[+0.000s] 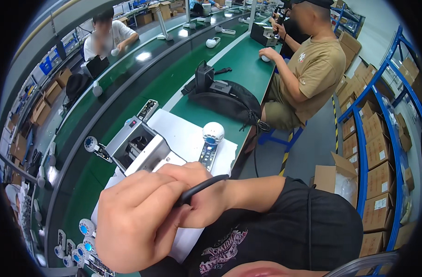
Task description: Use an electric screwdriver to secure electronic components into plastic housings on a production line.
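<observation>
My left hand (pixel 132 217) is raised close to the view with its fingers curled. A short, thick black cord (pixel 204 188) comes out of its grip and lies across the base of my right hand (pixel 199 177). That right hand presses up against the left one, its fingers bent and partly hidden behind it. Just beyond both hands stands an open grey metal fixture (pixel 139 150) with a red switch. To its right, a white round-headed device (pixel 213 134) with a bare circuit board rests on white paper (pixel 174 127).
Similar devices with blue rings (pixel 87 228) cluster at lower left. A black bag (pixel 225 101) lies across the green bench. A co-worker (pixel 312 64) sits at right, another person (pixel 107 37) across the conveyor (pixel 128 90). Blue shelving (pixel 377 129) holds cartons.
</observation>
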{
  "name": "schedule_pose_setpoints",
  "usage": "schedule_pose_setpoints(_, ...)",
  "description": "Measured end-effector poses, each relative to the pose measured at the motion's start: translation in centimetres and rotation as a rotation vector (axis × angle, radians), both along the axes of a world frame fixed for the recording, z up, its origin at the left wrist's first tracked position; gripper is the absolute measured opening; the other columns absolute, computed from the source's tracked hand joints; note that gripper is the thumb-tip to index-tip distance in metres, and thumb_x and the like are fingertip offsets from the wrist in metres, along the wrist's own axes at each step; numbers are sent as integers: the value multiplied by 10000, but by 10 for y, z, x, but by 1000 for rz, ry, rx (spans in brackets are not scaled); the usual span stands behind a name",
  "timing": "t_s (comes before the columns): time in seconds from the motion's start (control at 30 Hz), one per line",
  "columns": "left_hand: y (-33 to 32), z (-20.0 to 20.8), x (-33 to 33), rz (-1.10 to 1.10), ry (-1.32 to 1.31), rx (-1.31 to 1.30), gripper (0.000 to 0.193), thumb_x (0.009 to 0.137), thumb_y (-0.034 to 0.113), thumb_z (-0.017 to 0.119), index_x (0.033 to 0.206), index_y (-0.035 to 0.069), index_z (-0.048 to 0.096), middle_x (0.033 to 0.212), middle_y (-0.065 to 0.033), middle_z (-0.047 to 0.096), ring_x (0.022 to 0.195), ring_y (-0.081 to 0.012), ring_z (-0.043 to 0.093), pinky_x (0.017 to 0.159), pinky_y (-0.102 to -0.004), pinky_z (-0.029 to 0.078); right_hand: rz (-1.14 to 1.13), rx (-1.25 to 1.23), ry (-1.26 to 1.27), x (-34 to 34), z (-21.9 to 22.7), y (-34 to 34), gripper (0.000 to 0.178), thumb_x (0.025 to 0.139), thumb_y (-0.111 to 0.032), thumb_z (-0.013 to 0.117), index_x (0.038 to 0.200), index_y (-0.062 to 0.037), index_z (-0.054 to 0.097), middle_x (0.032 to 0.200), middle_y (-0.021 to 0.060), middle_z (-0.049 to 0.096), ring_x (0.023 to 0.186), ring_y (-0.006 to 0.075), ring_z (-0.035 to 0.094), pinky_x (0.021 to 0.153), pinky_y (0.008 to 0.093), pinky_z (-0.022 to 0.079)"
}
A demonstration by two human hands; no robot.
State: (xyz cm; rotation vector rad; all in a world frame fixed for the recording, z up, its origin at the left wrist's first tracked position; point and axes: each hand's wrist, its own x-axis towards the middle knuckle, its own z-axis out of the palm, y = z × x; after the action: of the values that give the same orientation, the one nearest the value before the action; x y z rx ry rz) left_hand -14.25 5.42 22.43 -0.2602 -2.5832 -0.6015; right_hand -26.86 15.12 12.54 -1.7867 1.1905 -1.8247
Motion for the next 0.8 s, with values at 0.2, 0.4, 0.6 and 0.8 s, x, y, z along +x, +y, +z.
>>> schedule_pose_setpoints(0.2, -3, 2, 12, -87, -12, 38, 293, 585, 1, 752, 868, -9, 677, 736, -110, 620, 574, -266, 586, 513, -333, 437, -38, -41, 99, 11, 4, 3, 369, 731, -149, 803, 983, 21, 594, 759, 113, 647, 637, 278, 670, 561, 313, 488)
schedule_pose_setpoints(0.4, -6, -1, 10, -257, 51, 19, 298, 546, 8, 748, 838, 13, 692, 721, -96, 627, 583, -253, 631, 486, -328, 470, -42, -58, 83, 14, 3, 11, 337, 713, -87, 781, 977, -1, 590, 789, 125, 629, 676, 293, 666, 603, 337, 503)
schedule_pose_setpoints(0.6, -2, -8, 2, -254, 114, 25, 324, 541, 6, 736, 864, 12, 703, 717, -96, 628, 584, -249, 633, 466, -322, 459, -61, -82, 100, 5, 0, 12, 361, 706, -86, 790, 1005, 4, 607, 805, 136, 640, 694, 303, 673, 618, 324, 509)
schedule_pose_setpoints(0.8, 7, -9, -11, -83, 140, -11, 342, 570, 23, 760, 904, -1, 693, 728, -85, 643, 598, -258, 637, 515, -315, 468, 32, -15, -45, -9, -2, 13, 286, 752, -76, 769, 981, -7, 613, 796, 95, 645, 688, 226, 664, 621, 308, 501)
